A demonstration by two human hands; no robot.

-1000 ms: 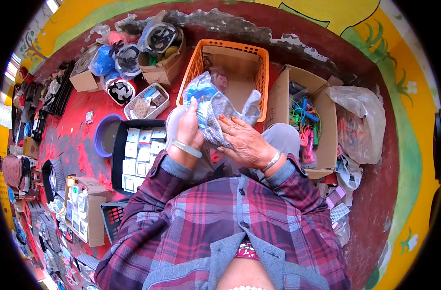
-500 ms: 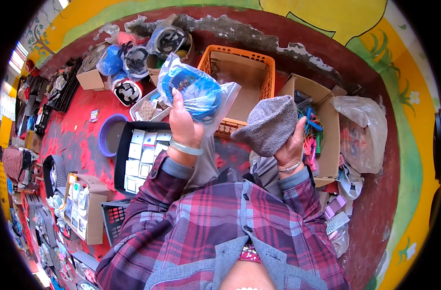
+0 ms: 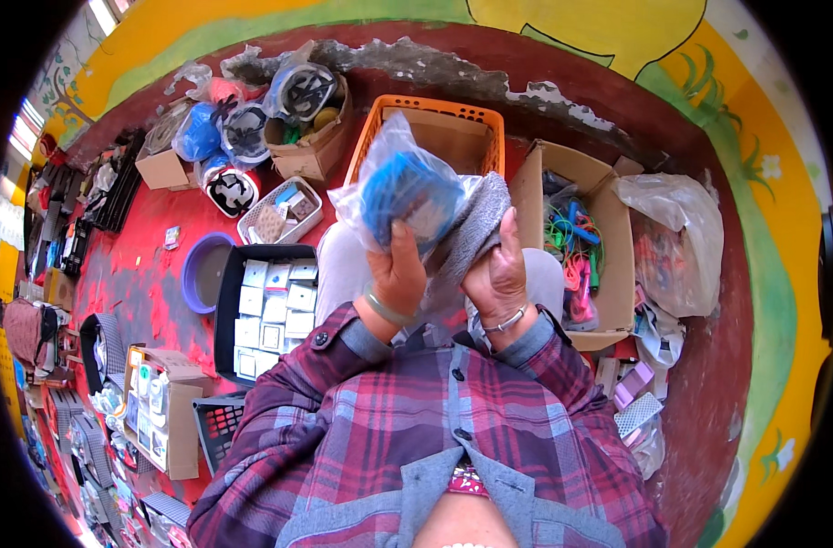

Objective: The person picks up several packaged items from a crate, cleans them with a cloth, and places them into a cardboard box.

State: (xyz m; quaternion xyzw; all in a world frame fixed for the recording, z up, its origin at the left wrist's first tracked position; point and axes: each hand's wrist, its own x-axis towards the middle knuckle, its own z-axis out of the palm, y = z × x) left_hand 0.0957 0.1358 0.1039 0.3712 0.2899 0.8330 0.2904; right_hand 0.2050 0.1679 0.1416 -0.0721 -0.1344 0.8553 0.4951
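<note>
My left hand (image 3: 398, 279) grips a clear plastic bag with something blue and rounded (image 3: 407, 196) inside, held up in front of my knees. A grey fuzzy cloth (image 3: 480, 224) is in my right hand (image 3: 498, 279), its fingers mostly hidden behind the fabric. Cloth and bag meet at the bag's right side, and the cloth partly overlaps it. The blue thing is blurred, so its exact kind does not show.
An orange crate (image 3: 497, 137) stands beyond my hands. To the right is a cardboard box (image 3: 617, 265) of coloured cords. On the left are a black tray (image 3: 226, 315) of small white boxes, a purple basin (image 3: 190, 274) and a white basket (image 3: 279, 236).
Both hands have come together: the bag moved right and lower, the cloth moved left. They were apart before; now the cloth is against the bag.
</note>
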